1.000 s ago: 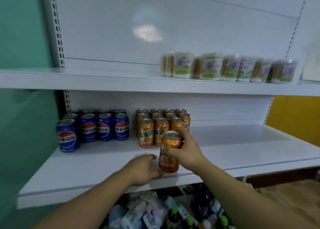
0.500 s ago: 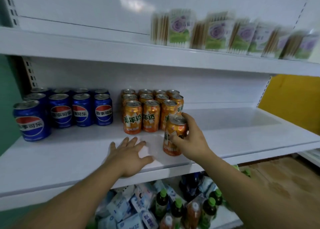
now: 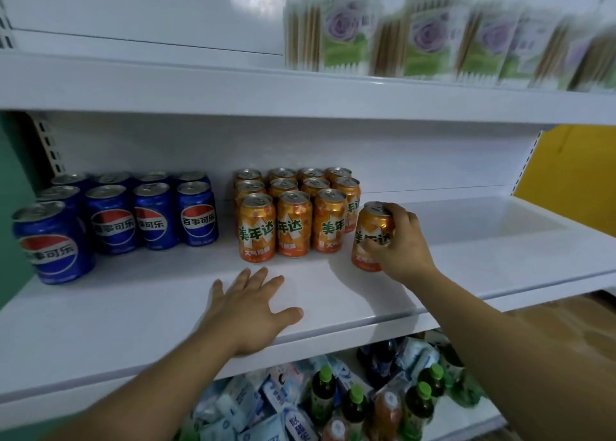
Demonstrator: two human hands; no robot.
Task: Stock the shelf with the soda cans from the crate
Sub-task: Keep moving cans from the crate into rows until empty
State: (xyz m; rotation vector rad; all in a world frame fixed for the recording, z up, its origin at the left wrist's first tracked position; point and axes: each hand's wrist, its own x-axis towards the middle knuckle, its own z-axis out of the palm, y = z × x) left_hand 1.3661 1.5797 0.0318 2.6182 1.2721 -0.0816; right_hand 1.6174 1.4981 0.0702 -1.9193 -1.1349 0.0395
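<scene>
On the white middle shelf [image 3: 466, 240] stands an orange soda can [image 3: 368, 237], upright, just right of a block of several orange cans [image 3: 290, 214]. My right hand [image 3: 400, 244] grips this can from its right side, fingers curled round it. My left hand [image 3: 246, 310] rests flat on the shelf's front part, fingers spread, holding nothing. Several blue cola cans [image 3: 113, 217] stand in rows at the left of the same shelf. The crate is not in view.
The upper shelf [image 3: 200, 87] carries blurred packets with purple flowers [image 3: 433, 37] at the right. Below the middle shelf lie green-capped bottles [image 3: 420, 404] and blue-white packs [image 3: 266, 404]. The shelf right of the held can is bare.
My right hand has carried the orange can from the shelf's front edge back and right, down beside the orange block. My left hand has opened flat on the shelf.
</scene>
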